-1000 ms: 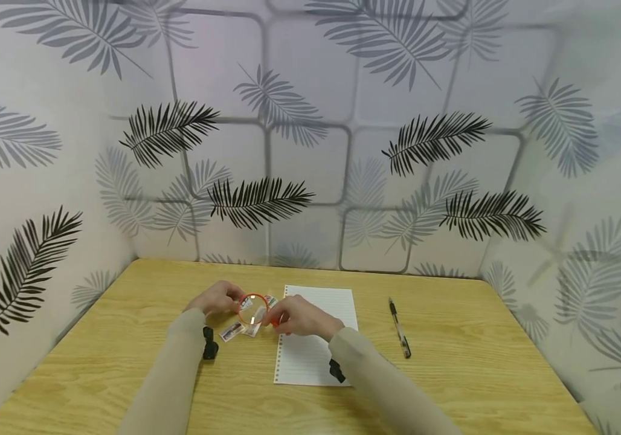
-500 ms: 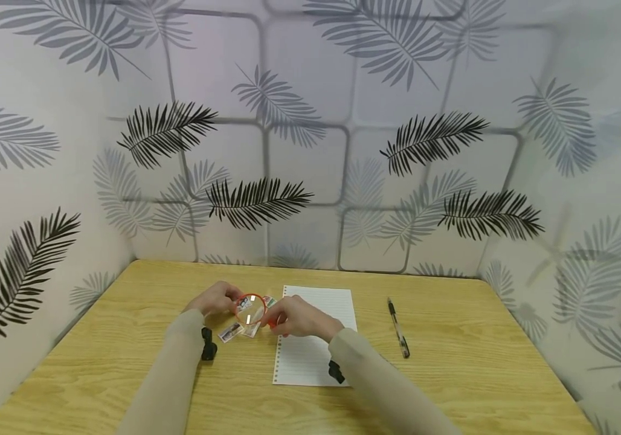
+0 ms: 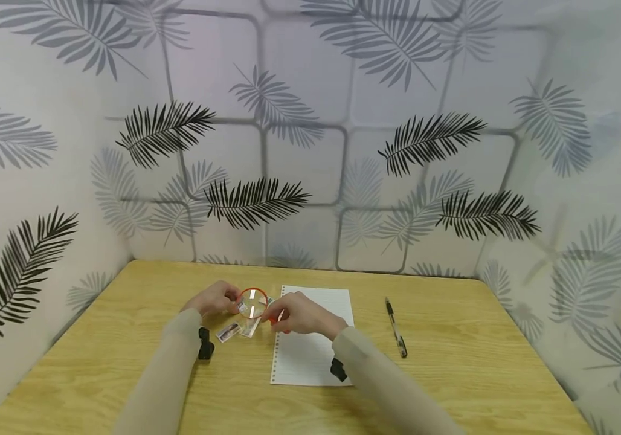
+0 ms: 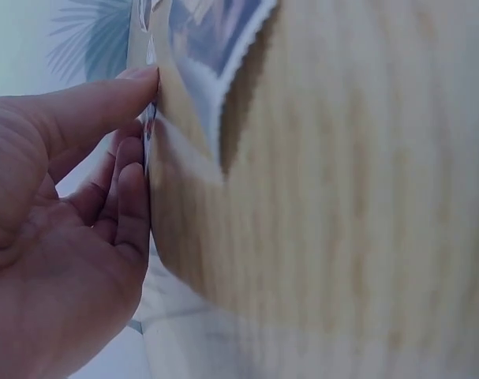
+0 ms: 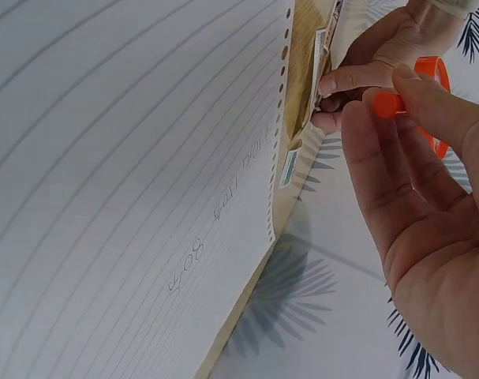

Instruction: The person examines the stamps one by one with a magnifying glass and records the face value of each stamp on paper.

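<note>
My left hand [image 3: 214, 298] pinches a small stamp [image 3: 241, 306] between thumb and fingers, seen nearly edge-on in the left wrist view. My right hand [image 3: 302, 314] grips the orange handle [image 5: 387, 104] of a magnifying glass [image 3: 253, 304], its round orange-rimmed lens held over the stamps beside my left fingertips. Below the lens lie a dark-pictured stamp [image 3: 229, 331] and a paler stamp [image 3: 249, 328]; another stamp [image 3: 268, 299] is partly covered behind the lens. A stamp with a toothed edge [image 4: 211, 59] shows close up in the left wrist view.
A lined sheet of paper [image 3: 310, 359] with punched holes lies under my right hand, with handwriting [image 5: 223, 209] on it. To its right rests a black-capped clear pen [image 3: 395, 329]. Patterned walls [image 3: 305, 229] close off the back and sides of the wooden table [image 3: 452, 344].
The magnifying glass has shifted slightly away from me, with its lens tilting a little. My left hand stays almost where it was, still holding the stamp.
</note>
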A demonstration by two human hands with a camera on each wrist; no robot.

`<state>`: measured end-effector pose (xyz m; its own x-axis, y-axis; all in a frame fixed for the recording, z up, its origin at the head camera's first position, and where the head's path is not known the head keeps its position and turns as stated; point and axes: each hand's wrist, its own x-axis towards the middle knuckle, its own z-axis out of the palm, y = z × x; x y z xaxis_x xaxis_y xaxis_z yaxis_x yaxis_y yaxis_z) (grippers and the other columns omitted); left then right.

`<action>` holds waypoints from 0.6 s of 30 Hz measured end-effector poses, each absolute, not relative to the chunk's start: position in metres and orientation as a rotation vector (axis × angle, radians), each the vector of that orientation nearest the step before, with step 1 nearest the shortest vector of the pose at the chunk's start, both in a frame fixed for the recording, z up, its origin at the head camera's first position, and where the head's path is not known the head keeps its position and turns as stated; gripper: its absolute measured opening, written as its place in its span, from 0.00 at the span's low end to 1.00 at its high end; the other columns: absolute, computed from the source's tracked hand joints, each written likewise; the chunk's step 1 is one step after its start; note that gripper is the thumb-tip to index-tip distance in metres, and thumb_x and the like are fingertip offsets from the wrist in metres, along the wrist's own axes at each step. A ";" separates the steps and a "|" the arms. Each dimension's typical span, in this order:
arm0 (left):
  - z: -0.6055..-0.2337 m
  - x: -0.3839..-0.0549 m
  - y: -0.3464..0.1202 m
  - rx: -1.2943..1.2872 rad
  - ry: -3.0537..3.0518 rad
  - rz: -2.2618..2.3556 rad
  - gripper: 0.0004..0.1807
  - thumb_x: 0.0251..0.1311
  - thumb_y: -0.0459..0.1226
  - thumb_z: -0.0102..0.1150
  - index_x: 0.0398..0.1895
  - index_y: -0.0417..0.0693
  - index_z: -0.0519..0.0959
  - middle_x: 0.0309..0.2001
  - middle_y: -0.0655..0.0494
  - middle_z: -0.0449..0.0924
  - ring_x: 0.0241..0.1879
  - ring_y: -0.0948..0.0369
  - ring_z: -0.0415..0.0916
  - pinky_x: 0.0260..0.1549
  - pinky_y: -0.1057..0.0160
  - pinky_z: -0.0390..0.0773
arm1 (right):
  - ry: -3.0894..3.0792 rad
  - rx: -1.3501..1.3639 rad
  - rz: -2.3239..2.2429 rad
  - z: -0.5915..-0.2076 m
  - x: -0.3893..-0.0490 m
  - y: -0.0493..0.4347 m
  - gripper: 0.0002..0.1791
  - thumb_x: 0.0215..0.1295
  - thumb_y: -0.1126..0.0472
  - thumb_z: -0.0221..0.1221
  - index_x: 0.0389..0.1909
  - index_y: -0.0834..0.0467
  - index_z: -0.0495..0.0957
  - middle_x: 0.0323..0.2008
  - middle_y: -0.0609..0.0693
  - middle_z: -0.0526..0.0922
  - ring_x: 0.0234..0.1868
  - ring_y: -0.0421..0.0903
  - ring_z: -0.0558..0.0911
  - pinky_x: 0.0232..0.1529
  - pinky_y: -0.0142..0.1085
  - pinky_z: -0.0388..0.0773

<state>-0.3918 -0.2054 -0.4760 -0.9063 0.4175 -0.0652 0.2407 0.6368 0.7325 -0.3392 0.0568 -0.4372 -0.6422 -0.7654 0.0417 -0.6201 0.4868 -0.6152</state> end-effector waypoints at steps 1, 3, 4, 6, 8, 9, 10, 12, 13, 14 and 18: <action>-0.476 -0.391 -0.206 0.555 2.626 1.133 0.09 0.52 0.24 0.63 0.37 0.34 0.81 0.33 0.50 0.81 0.33 0.61 0.70 0.37 0.64 0.71 | 2.494 -1.177 -0.896 -0.437 -0.339 0.058 0.13 0.63 0.68 0.63 0.49 0.58 0.84 0.28 0.45 0.83 0.21 0.35 0.75 0.23 0.27 0.71; -0.476 -0.390 -0.207 0.565 2.632 1.139 0.08 0.53 0.25 0.64 0.37 0.34 0.81 0.33 0.50 0.82 0.33 0.61 0.72 0.37 0.64 0.72 | 2.503 -1.166 -0.899 -0.437 -0.340 0.062 0.14 0.64 0.68 0.63 0.49 0.57 0.84 0.28 0.44 0.82 0.20 0.35 0.75 0.23 0.27 0.71; -0.476 -0.390 -0.205 0.561 2.636 1.140 0.08 0.54 0.25 0.64 0.38 0.34 0.82 0.34 0.49 0.83 0.34 0.61 0.73 0.38 0.64 0.73 | 2.507 -1.157 -0.903 -0.437 -0.341 0.065 0.14 0.64 0.67 0.63 0.50 0.58 0.84 0.28 0.44 0.82 0.20 0.36 0.75 0.23 0.27 0.71; -0.476 -0.389 -0.204 0.559 2.659 1.122 0.09 0.54 0.25 0.65 0.39 0.35 0.83 0.36 0.48 0.83 0.35 0.61 0.74 0.39 0.63 0.74 | 2.512 -1.138 -0.906 -0.438 -0.341 0.070 0.14 0.63 0.67 0.63 0.50 0.58 0.84 0.28 0.44 0.83 0.21 0.36 0.76 0.24 0.27 0.72; -0.477 -0.388 -0.204 0.541 2.676 1.111 0.09 0.53 0.25 0.65 0.39 0.36 0.84 0.36 0.48 0.84 0.35 0.59 0.74 0.38 0.62 0.74 | 2.514 -1.110 -0.928 -0.439 -0.341 0.075 0.15 0.63 0.66 0.64 0.51 0.60 0.83 0.27 0.45 0.83 0.22 0.37 0.78 0.25 0.28 0.73; -0.478 -0.389 -0.203 0.534 2.685 1.105 0.09 0.53 0.24 0.65 0.38 0.36 0.84 0.35 0.48 0.83 0.35 0.59 0.74 0.38 0.62 0.74 | 2.512 -1.096 -0.944 -0.440 -0.341 0.078 0.15 0.63 0.66 0.64 0.51 0.60 0.83 0.27 0.46 0.84 0.22 0.38 0.79 0.25 0.28 0.74; -0.478 -0.389 -0.203 0.518 2.694 1.101 0.10 0.52 0.24 0.66 0.38 0.37 0.84 0.36 0.49 0.83 0.36 0.59 0.74 0.39 0.62 0.75 | 2.512 -1.078 -0.963 -0.441 -0.342 0.081 0.15 0.62 0.66 0.65 0.51 0.61 0.83 0.27 0.46 0.84 0.23 0.39 0.80 0.26 0.29 0.75; -0.478 -0.389 -0.203 0.498 2.701 1.104 0.11 0.51 0.25 0.67 0.39 0.37 0.84 0.37 0.49 0.83 0.37 0.58 0.75 0.42 0.59 0.76 | 2.512 -1.044 -0.999 -0.442 -0.342 0.088 0.16 0.62 0.65 0.65 0.50 0.61 0.83 0.27 0.48 0.85 0.24 0.40 0.81 0.26 0.30 0.76; -0.476 -0.389 -0.203 0.484 2.708 1.108 0.12 0.50 0.25 0.67 0.40 0.37 0.83 0.38 0.49 0.83 0.38 0.58 0.76 0.44 0.57 0.77 | 2.511 -1.029 -1.016 -0.442 -0.343 0.090 0.16 0.61 0.65 0.66 0.50 0.62 0.83 0.27 0.48 0.85 0.24 0.41 0.81 0.27 0.30 0.76; -0.475 -0.389 -0.202 0.480 2.716 1.106 0.13 0.50 0.25 0.67 0.40 0.37 0.83 0.39 0.49 0.83 0.39 0.57 0.76 0.45 0.56 0.77 | 2.513 -1.015 -1.026 -0.442 -0.344 0.093 0.16 0.61 0.65 0.66 0.50 0.62 0.83 0.27 0.48 0.85 0.25 0.41 0.81 0.27 0.30 0.77; -0.466 -0.386 -0.198 0.476 2.732 1.133 0.12 0.55 0.27 0.64 0.43 0.36 0.81 0.41 0.47 0.81 0.39 0.56 0.77 0.44 0.54 0.77 | 2.527 -0.954 -1.062 -0.443 -0.346 0.105 0.17 0.60 0.64 0.67 0.50 0.62 0.83 0.28 0.48 0.86 0.25 0.39 0.81 0.29 0.31 0.79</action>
<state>-0.3864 -0.1985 -0.4660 -0.9391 0.3434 -0.0130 0.2334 0.6653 0.7092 -0.3464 0.1046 -0.4435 -0.7587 -0.6508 0.0308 -0.4773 0.5230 -0.7062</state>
